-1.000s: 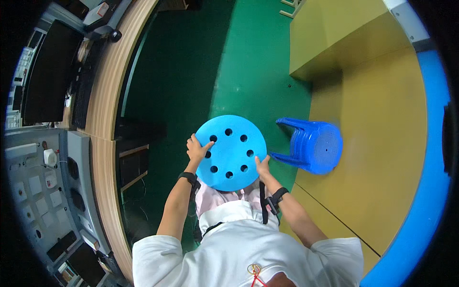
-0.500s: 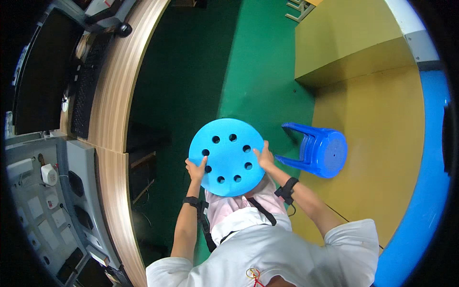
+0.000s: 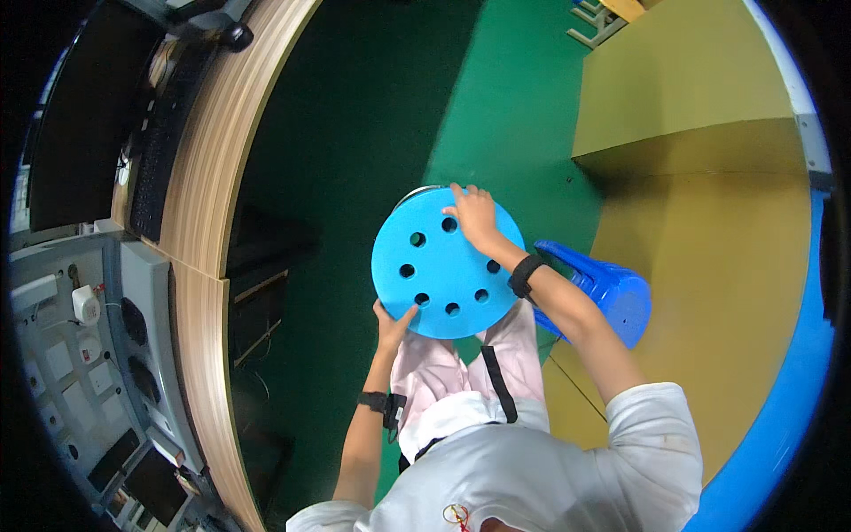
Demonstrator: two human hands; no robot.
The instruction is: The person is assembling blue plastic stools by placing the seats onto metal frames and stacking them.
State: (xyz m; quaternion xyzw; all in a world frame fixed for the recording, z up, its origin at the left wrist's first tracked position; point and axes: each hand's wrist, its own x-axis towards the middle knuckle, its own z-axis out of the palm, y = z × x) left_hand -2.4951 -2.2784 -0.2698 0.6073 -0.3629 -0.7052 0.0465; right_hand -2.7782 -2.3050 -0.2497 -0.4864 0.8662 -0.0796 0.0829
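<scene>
A round light-blue stool seat (image 3: pixel 436 266) with several holes lies between my two hands, above my lap. My left hand (image 3: pixel 390 328) grips its near left edge, the thumb on top close to one hole and the other fingers out of sight under the rim. Across the right side of the seat reaches my right arm. My right hand (image 3: pixel 475 217) is closed over the far edge with its fingertips at the rim. A thin pale curved piece (image 3: pixel 417 192) shows just past the far left rim. What lies beneath the seat is hidden.
A dark-blue plastic stool (image 3: pixel 625 306) lies tipped over on the right, partly behind my right forearm. Along the left runs a wooden desk edge (image 3: pixel 199 213) with a keyboard (image 3: pixel 168 151) and a monitor (image 3: pixel 89 115). Tan panels (image 3: pixel 700 257) and green floor (image 3: pixel 496 133) lie beyond.
My right hand has shifted from the seat's right edge to its far edge. My left hand has slid to the near left edge. The seat has turned and moved slightly away.
</scene>
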